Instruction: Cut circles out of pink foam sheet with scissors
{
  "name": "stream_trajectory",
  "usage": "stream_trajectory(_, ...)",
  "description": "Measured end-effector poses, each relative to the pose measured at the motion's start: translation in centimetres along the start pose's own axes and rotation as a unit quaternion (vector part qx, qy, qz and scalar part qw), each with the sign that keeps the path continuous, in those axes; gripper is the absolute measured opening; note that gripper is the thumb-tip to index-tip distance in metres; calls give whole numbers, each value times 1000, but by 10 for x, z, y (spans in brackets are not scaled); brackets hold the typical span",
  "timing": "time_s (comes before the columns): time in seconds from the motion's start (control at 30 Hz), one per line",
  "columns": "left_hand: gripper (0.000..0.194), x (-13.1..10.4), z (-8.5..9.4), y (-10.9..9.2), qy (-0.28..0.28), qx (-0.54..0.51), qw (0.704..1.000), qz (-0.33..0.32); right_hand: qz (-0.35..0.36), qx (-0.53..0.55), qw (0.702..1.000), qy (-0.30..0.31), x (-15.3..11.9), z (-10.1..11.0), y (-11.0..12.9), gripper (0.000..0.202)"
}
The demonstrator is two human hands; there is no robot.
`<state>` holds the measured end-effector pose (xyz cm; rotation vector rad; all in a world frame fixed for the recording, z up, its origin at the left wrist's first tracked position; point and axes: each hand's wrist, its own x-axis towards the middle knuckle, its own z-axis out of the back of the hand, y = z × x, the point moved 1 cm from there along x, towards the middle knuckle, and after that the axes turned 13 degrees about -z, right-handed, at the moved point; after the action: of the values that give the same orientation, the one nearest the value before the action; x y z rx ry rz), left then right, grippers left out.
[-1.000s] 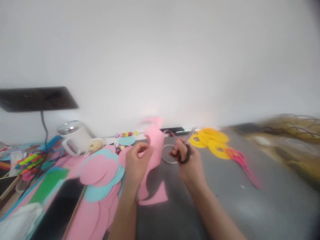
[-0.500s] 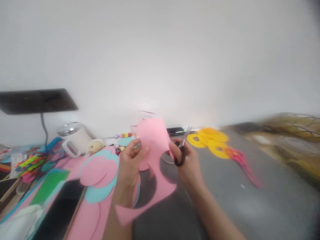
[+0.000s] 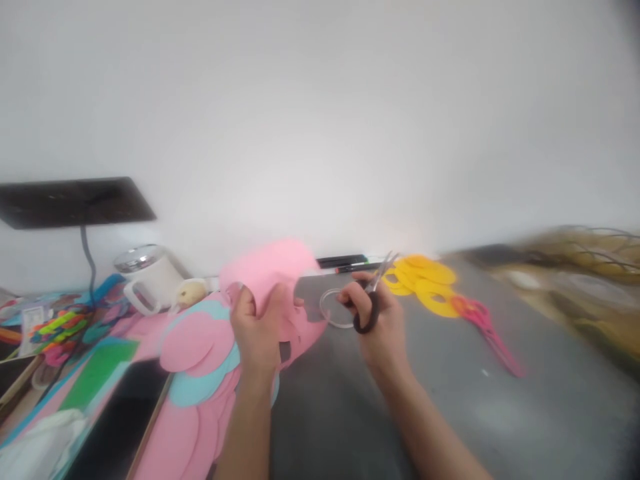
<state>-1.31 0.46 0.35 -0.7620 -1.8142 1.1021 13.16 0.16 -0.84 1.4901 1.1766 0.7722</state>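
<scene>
The left hand [image 3: 257, 330] grips pink paper [image 3: 270, 267]. The right hand [image 3: 385, 333] holds scissors [image 3: 375, 312]; yellow cutouts [image 3: 425, 275] lie beyond it.

The left forearm [image 3: 245, 427] stands nearly upright at bottom centre-left, its left hand [image 3: 259, 330] pinching; the right forearm [image 3: 425, 413] slants up leftward from lower right, its right hand [image 3: 384, 333] curled.

Discs [image 3: 187, 341] left, rings [image 3: 427, 273] right of sheet [image 3: 270, 270]

Pink ppr [image 3: 267, 267], bent, w/ cutouts; blk-handled scissors [image 3: 373, 288], blades up
</scene>
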Motion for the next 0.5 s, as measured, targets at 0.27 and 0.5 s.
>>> stream_trajectory(0.27, 16, 0, 1, -10, 9, -127, 992, 1, -76, -95, 949, 291, -7, -8, -3, 31)
stream_trajectory(0.5, 31, -5, -2, -2, 37, -31, 999, 5, -81, -78, 944, 311, -6, -5, -3, 37)
